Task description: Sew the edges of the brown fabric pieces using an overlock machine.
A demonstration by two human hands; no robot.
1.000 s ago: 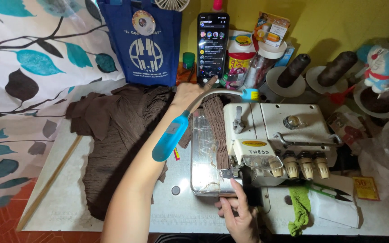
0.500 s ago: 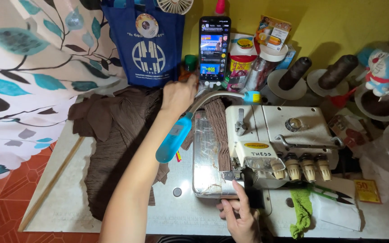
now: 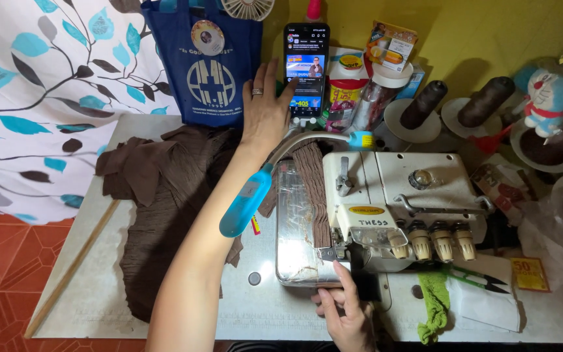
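The left hand point(image 3: 265, 111) is stretched out, fingers open, touching the phone point(image 3: 306, 68) that stands against the yellow wall behind the sewing machine point(image 3: 399, 208). It holds nothing. The right hand point(image 3: 346, 313) rests loosely at the machine's front edge, fingertips on the brown cloth point(image 3: 164, 195) — not gripping. The cloth runs under the machine's foot and piles up on the table's left. It looks soft, light and floppy, so flat fingers near the seam would guide it best.
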